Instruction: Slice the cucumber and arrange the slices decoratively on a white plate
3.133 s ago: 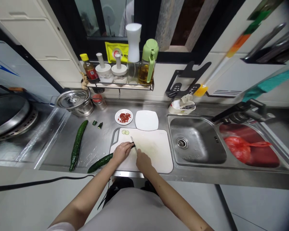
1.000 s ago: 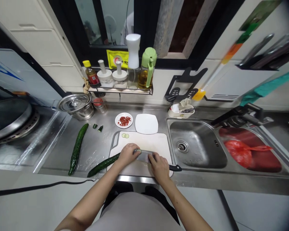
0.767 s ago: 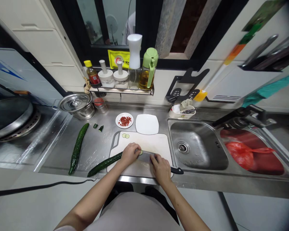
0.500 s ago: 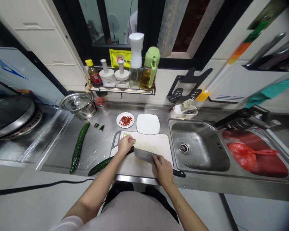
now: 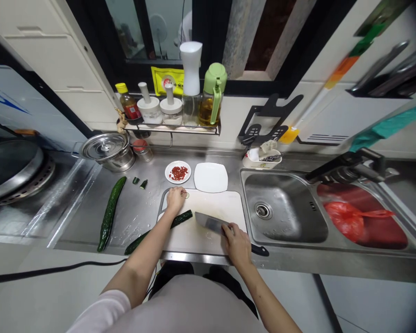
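Note:
My left hand (image 5: 175, 200) is over the upper left of the white cutting board (image 5: 225, 203), its fingers pinched on a thin cucumber slice (image 5: 186, 196). Below it lies a cut cucumber (image 5: 182, 218), its cut end on the board and its other end off to the left, partly hidden by my left forearm. In my right hand (image 5: 238, 244) is a kitchen knife (image 5: 209, 222), gripped where blade and black handle meet. The blade points left, its tip just right of the cucumber's cut end.
A whole cucumber (image 5: 111, 213) and two cucumber ends (image 5: 143, 184) lie on the steel counter at left. Behind the board are a plate of chopped red pieces (image 5: 169, 179) and a white plate (image 5: 211, 177). The sink (image 5: 287, 208) is at right; a pot (image 5: 119, 162) stands back left.
My left hand has moved left and away from me with the slice, off the cucumber's cut end, which now shows. The knife has shifted slightly right.

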A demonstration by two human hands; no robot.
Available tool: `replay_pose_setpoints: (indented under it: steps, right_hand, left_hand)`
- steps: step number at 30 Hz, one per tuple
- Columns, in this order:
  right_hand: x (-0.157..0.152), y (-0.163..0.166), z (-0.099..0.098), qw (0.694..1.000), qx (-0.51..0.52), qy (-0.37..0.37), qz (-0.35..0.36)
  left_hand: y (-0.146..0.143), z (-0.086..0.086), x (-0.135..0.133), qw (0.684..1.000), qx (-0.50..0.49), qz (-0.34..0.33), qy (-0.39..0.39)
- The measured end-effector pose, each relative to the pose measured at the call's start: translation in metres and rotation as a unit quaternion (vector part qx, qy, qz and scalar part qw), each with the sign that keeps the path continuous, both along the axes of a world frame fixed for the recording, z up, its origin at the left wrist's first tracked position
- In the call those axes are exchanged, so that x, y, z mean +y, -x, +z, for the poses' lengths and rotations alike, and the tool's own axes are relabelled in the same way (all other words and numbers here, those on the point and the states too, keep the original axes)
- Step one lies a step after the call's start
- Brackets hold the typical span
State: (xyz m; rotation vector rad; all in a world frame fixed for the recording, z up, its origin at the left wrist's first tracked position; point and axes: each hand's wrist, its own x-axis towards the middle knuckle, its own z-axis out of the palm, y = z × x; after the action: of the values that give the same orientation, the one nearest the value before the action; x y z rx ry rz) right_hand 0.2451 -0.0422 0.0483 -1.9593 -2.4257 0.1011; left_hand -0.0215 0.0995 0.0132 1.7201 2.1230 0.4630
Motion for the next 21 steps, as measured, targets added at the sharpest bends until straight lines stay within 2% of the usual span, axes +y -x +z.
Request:
replay_pose_setpoints:
  steps: [7,13,21]
  right_hand:
    - [0.003,0.001,-0.001,1.0,0.013,0.011,-0.011]
    - [0.008,0.005,0.001,0.999,0.037,0.023,-0.032]
    - [0.011,0.007,0.006,0.997,0.056,0.037,-0.048]
  left_hand:
    - [0.011,0.002,-0.006,1.0,0.009,0.002,0.004]
    - [0.023,0.004,-0.017,0.998,0.033,-0.046,0.015]
    - [0.024,-0.002,-0.013,0.998,0.014,-0.059,-0.003]
